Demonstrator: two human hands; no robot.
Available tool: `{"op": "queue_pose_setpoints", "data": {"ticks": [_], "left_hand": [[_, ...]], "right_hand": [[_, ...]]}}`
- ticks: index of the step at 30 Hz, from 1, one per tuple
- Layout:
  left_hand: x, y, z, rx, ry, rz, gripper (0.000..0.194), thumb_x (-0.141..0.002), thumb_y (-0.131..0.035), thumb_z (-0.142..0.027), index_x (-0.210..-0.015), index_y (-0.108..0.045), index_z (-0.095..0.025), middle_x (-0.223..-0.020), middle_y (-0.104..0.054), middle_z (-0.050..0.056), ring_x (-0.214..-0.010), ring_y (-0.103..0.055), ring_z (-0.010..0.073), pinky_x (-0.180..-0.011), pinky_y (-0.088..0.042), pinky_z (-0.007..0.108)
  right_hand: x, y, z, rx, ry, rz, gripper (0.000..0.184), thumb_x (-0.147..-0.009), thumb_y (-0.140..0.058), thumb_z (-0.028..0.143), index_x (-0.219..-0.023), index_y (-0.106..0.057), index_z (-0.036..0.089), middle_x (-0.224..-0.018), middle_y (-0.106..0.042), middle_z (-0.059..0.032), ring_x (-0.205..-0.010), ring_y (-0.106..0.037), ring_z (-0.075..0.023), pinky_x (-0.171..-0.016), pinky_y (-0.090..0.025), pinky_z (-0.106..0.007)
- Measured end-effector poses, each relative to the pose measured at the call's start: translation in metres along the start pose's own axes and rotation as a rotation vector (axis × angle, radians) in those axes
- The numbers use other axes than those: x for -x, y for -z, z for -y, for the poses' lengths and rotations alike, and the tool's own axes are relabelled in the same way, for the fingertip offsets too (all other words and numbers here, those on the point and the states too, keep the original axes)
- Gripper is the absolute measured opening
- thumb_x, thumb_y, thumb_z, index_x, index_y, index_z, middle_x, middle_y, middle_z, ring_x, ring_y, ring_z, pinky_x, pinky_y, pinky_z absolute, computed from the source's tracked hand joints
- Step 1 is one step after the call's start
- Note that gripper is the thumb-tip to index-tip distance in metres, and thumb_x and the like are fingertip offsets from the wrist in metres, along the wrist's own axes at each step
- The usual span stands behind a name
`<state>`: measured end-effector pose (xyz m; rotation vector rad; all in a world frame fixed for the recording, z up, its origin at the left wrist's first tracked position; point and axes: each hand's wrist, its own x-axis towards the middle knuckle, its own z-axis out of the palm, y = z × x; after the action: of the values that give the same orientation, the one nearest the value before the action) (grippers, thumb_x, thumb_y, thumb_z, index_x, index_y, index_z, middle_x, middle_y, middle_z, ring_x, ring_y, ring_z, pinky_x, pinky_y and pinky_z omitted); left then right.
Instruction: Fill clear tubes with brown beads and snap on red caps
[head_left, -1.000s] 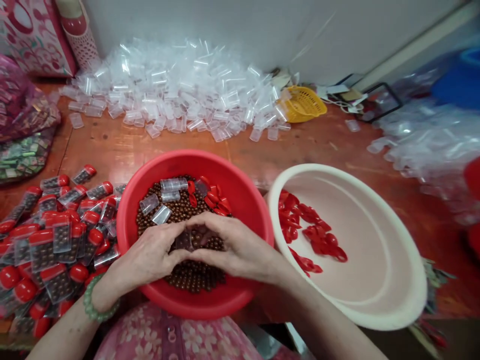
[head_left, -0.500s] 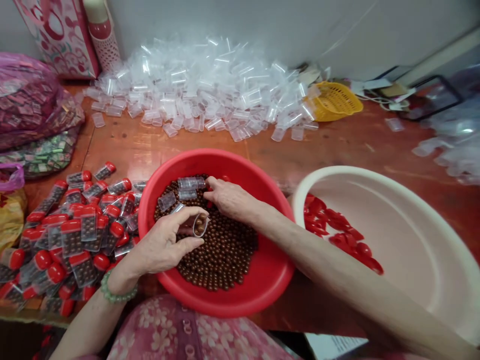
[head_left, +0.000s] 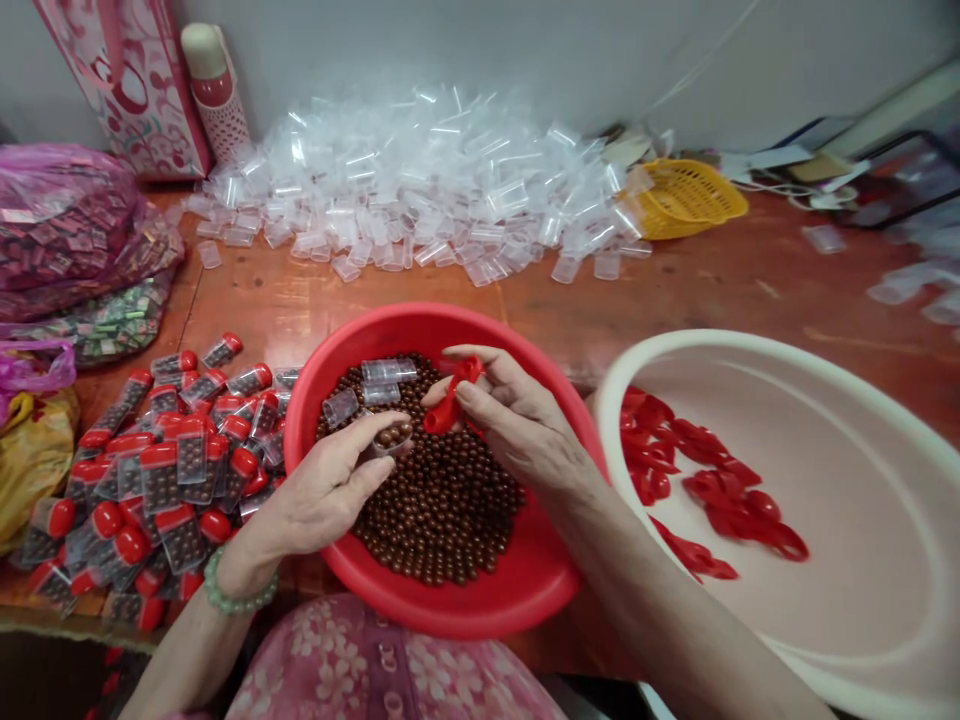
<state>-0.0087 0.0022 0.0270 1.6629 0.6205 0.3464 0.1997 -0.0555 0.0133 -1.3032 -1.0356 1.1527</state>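
Observation:
Over the red basin (head_left: 551, 590), my left hand (head_left: 326, 490) is closed round a clear plastic container (head_left: 393, 437) filled with brown balls, its mouth facing right. Just right of it, my right hand (head_left: 517, 410) grips a red plastic cap (head_left: 454, 395) between thumb and fingers; the cap and container are apart. Loose brown balls (head_left: 442, 510) cover much of the basin's bottom. Several clear containers (head_left: 388, 371) lie on the balls at the basin's far left. A green bead bracelet circles my left wrist.
Filled containers with red caps (head_left: 184, 465) are heaped at left, beside plastic bags (head_left: 75, 230). Clear containers (head_left: 420, 190) are piled along the wall, next to a yellow basket (head_left: 690, 200). A white basin (head_left: 825, 480) at right holds red caps (head_left: 712, 470).
My right hand has lifted out of the balls and turned, now showing a red cap in its fingers. My left hand keeps its container, the mouth tipped slightly upward. The view has shifted slightly.

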Motion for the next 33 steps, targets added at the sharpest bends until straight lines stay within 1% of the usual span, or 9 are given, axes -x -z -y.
{"op": "queue_pose_setpoints", "data": {"ticks": [4, 9, 14, 17, 21, 23, 26, 29, 33], "left_hand": [[0.002, -0.004, -0.001, -0.014, 0.012, -0.048, 0.038, -0.094, -0.045, -0.026, -0.132, -0.050, -0.017, -0.125, -0.062, 0.009, -0.113, -0.059, 0.0199, -0.101, -0.044, 0.035], [0.005, -0.009, 0.001, -0.019, 0.032, -0.085, 0.035, -0.093, -0.049, -0.026, -0.125, -0.056, -0.015, -0.114, -0.065, 0.008, -0.105, -0.060, 0.0191, -0.095, -0.045, 0.033], [0.006, -0.016, 0.003, 0.182, 0.110, -0.118, 0.030, -0.089, -0.054, -0.028, -0.116, -0.060, -0.015, -0.099, -0.067, 0.005, -0.091, -0.061, 0.0161, -0.084, -0.048, 0.030], [0.005, -0.021, 0.003, 0.360, 0.131, -0.158, 0.025, -0.085, -0.056, -0.023, -0.108, -0.060, -0.013, -0.095, -0.067, 0.005, -0.085, -0.062, 0.0137, -0.082, -0.049, 0.028], [0.005, -0.024, 0.003, 0.416, 0.159, -0.226, 0.022, -0.083, -0.057, -0.020, -0.104, -0.059, -0.012, -0.091, -0.066, 0.005, -0.082, -0.061, 0.0120, -0.081, -0.049, 0.027], [0.006, -0.024, 0.003, 0.414, 0.167, -0.227, 0.021, -0.083, -0.057, -0.019, -0.103, -0.059, -0.013, -0.090, -0.065, 0.004, -0.081, -0.061, 0.0116, -0.082, -0.049, 0.027], [0.006, -0.024, 0.004, 0.403, 0.156, -0.219, 0.021, -0.083, -0.058, -0.018, -0.103, -0.059, -0.013, -0.090, -0.065, 0.003, -0.079, -0.061, 0.0114, -0.082, -0.050, 0.028], [0.005, -0.026, 0.009, 0.435, 0.152, -0.224, 0.021, -0.082, -0.061, -0.021, -0.102, -0.060, -0.013, -0.088, -0.065, 0.003, -0.078, -0.060, 0.0115, -0.080, -0.050, 0.028], [0.005, -0.027, 0.013, 0.521, 0.182, -0.210, 0.025, -0.081, -0.064, -0.025, -0.101, -0.058, -0.013, -0.084, -0.063, 0.002, -0.078, -0.061, 0.0118, -0.077, -0.051, 0.028]], "right_hand": [[0.009, -0.007, 0.002, -0.076, 0.000, -0.037, 0.030, -0.087, -0.061, 0.044, -0.108, -0.055, 0.022, -0.093, -0.069, -0.0041, -0.066, -0.059, -0.0117, -0.063, -0.050, -0.025], [0.012, -0.014, 0.008, -0.152, 0.026, -0.190, 0.032, -0.079, -0.067, 0.049, -0.097, -0.060, 0.024, -0.094, -0.066, -0.0036, -0.061, -0.056, -0.0106, -0.059, -0.050, -0.025], [0.019, -0.018, 0.000, -0.144, 0.032, -0.172, 0.029, -0.081, -0.066, 0.048, -0.097, -0.060, 0.025, -0.087, -0.063, -0.0012, -0.063, -0.058, -0.0113, -0.061, -0.051, -0.025], [0.027, -0.016, -0.005, 0.040, 0.084, -0.168, 0.022, -0.088, -0.060, 0.042, -0.103, -0.061, 0.025, -0.084, -0.063, -0.0001, -0.069, -0.061, -0.0124, -0.067, -0.052, -0.025], [0.034, -0.015, 0.000, 0.446, 0.223, -0.136, 0.019, -0.091, -0.057, 0.030, -0.106, -0.064, 0.023, -0.092, -0.067, -0.0034, -0.083, -0.064, -0.0164, -0.079, -0.053, -0.030], [0.035, -0.016, 0.004, 0.566, 0.329, -0.070, 0.021, -0.091, -0.057, 0.025, -0.110, -0.065, 0.022, -0.100, -0.069, -0.0057, -0.092, -0.065, -0.0182, -0.085, -0.054, -0.033], [0.033, -0.019, 0.004, 0.686, 0.434, 0.052, 0.026, -0.092, -0.055, 0.022, -0.117, -0.064, 0.022, -0.108, -0.069, -0.0080, -0.097, -0.066, -0.0186, -0.088, -0.055, -0.033], [0.033, -0.023, -0.002, 0.817, 0.452, 0.116, 0.031, -0.095, -0.050, 0.023, -0.125, -0.059, 0.022, -0.112, -0.066, -0.0104, -0.098, -0.066, -0.0192, -0.086, -0.057, -0.034], [0.034, -0.026, -0.006, 0.937, 0.447, 0.174, 0.040, -0.096, -0.042, 0.019, -0.136, -0.049, 0.016, -0.113, -0.062, -0.0152, -0.099, -0.065, -0.0211, -0.084, -0.057, -0.035]]}}
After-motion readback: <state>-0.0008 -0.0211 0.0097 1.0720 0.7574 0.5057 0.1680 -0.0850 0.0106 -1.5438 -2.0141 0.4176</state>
